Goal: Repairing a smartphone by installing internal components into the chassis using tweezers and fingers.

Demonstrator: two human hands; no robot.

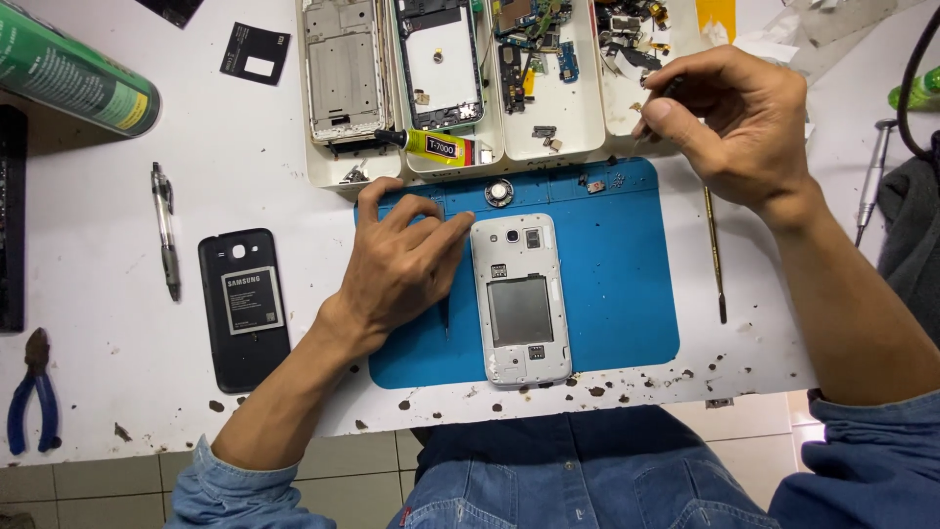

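Observation:
A white phone [521, 299] with its back cover off lies face down on a blue mat [617, 274]. My left hand [401, 260] rests flat on the mat, fingertips touching the phone's upper left edge. My right hand [729, 122] hovers over the white parts trays [578, 118] at the back right, pinching a thin dark tool [670, 90] between thumb and fingers. A small round part [499, 192] sits on the mat just above the phone.
A black back cover with a battery on it [245, 309] lies left of the mat, beside a pen [166, 230]. A glue tube [431, 145], a green can [69, 73], blue-handled pliers [34, 392], a thin probe [715, 255] and a screwdriver [871, 181] lie around.

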